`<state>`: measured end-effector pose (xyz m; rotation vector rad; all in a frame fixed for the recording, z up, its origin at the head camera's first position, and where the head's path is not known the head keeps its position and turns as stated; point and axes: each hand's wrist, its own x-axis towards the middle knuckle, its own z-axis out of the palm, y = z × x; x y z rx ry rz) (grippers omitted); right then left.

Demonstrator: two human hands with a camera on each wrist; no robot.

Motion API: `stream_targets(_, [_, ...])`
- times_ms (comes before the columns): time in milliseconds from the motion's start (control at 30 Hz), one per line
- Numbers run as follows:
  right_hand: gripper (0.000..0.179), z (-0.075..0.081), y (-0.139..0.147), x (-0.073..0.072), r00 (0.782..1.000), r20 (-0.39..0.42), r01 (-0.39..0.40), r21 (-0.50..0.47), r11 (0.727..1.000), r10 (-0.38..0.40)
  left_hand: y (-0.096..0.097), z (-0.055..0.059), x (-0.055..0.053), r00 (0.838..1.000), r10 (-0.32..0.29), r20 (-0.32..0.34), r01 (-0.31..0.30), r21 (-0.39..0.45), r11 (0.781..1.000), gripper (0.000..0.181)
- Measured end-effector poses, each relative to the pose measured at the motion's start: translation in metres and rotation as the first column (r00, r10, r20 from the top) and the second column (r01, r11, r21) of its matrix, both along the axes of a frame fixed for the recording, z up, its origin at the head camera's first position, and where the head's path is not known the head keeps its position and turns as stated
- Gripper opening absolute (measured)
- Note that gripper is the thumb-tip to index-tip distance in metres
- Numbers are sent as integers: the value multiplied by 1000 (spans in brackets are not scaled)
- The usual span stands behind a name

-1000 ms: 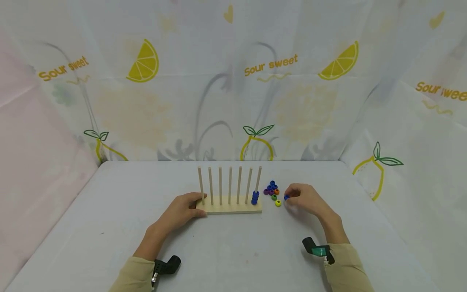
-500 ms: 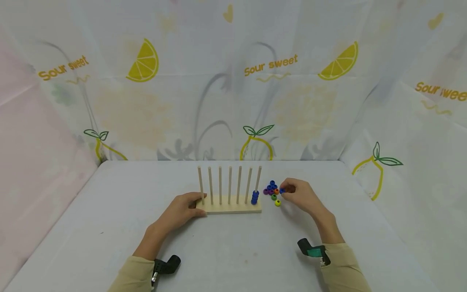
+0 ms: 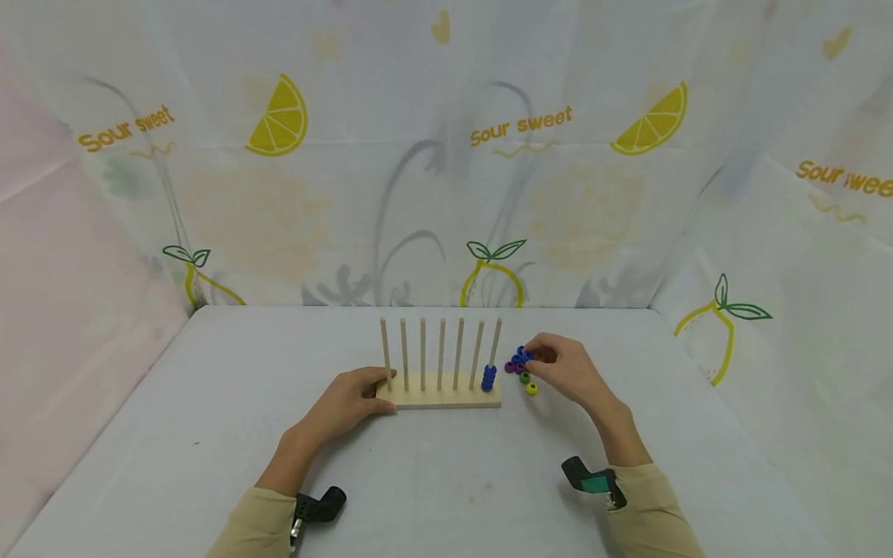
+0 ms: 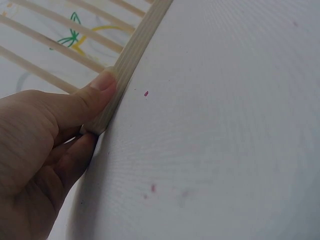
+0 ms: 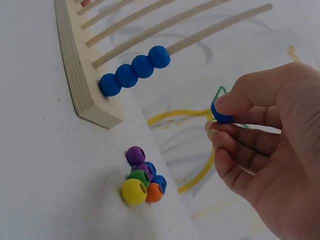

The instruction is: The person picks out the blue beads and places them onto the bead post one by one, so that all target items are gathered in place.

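Observation:
A wooden base point(image 3: 439, 400) with several upright pegs stands on the white table. My left hand point(image 3: 346, 403) grips its left end, thumb along the front edge and fingers behind. Stacked blue beads point(image 5: 134, 71) sit at the bottom of the rightmost peg; the other pegs are bare. My right hand point(image 3: 568, 370) pinches a blue bead point(image 5: 220, 115) between thumb and fingertips, above the loose beads and right of the rack. Among those loose beads are a yellow bead point(image 3: 532, 389), a green bead point(image 3: 525, 378), purple ones point(image 5: 135, 155), an orange bead point(image 5: 154, 193) and blue ones point(image 5: 159, 182).
The white cloth-covered table point(image 3: 432, 480) extends around the rack. Behind it hangs a printed curtain point(image 3: 363, 194) with lemon patterns, and more cloth closes off both sides. A black wrist camera point(image 3: 321, 505) is strapped to the left forearm, another point(image 3: 586, 477) to the right.
My right hand has moved left and slightly away from me with the blue bead, from right of the loose beads to over them. The left hand and rack have stayed put.

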<state>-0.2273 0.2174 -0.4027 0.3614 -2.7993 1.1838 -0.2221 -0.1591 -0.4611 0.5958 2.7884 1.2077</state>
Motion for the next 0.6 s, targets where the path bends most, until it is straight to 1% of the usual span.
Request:
stream_targets(133, [17, 9, -6, 2, 1000, -23, 5, -28, 1000, -6, 0, 0, 0, 1000, 1, 3, -1, 8, 1000, 58])
stream_targets(267, [15, 15, -11, 4, 998, -57, -11, -41, 999, 8, 1, 0, 0, 1000, 9, 14, -9, 5, 1000, 58])
stream_targets(467, [16, 19, -13, 5, 995, -96, -24, -58, 998, 18, 1, 1, 0, 1000, 11, 18, -11, 6, 1000, 58])
stream_targets(600, [16, 22, -16, 4, 994, -105, -37, -78, 996, 29, 0, 0, 0, 1000, 16, 22, -16, -4, 1000, 58])
